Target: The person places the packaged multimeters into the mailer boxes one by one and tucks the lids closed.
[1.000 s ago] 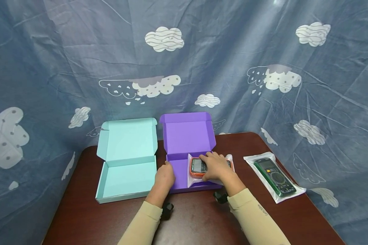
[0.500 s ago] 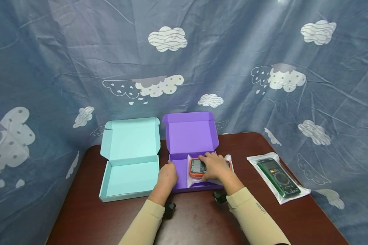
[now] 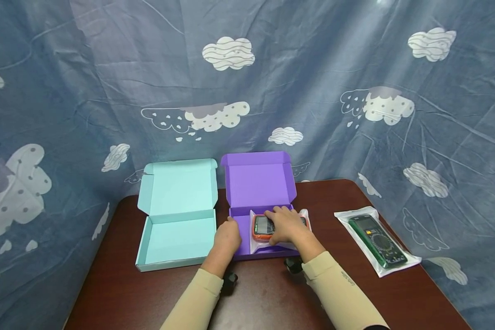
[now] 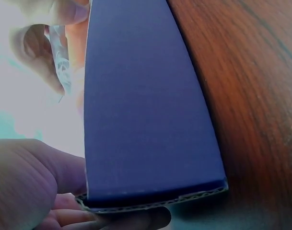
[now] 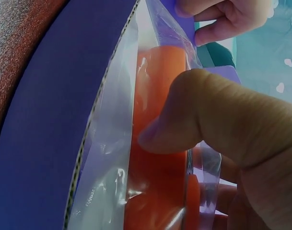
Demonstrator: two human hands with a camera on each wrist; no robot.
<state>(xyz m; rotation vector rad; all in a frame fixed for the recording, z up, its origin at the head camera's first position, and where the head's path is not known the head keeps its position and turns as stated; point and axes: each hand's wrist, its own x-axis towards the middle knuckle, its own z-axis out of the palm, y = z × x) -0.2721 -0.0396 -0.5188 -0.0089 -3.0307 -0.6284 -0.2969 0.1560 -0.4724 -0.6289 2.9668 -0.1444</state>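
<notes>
In the head view, my right hand (image 3: 288, 225) grips an orange-cased multimeter (image 3: 263, 228) in a clear plastic bag. It lies at the right part of the open purple box (image 3: 242, 231), its bag overlapping the box's right edge. The right wrist view shows my thumb pressed on the orange side (image 5: 157, 96) through the plastic, fingers on the far side. My left hand (image 3: 228, 237) holds the box's left wall. In the left wrist view, fingers of that hand (image 4: 26, 184) pass around the corner of the purple front wall (image 4: 146, 105).
An open light-teal box (image 3: 179, 240) stands left of the purple one, its lid (image 3: 184, 187) raised. On the right, a green multimeter (image 3: 377, 240) in a clear bag lies on the dark red-brown table (image 3: 268, 298). A blue cloud-patterned cloth (image 3: 272, 82) hangs behind.
The head view has turned slightly, so the scene sits farther right. Relative to the purple box, my right hand and the orange multimeter have shifted a little left. My left hand keeps its hold.
</notes>
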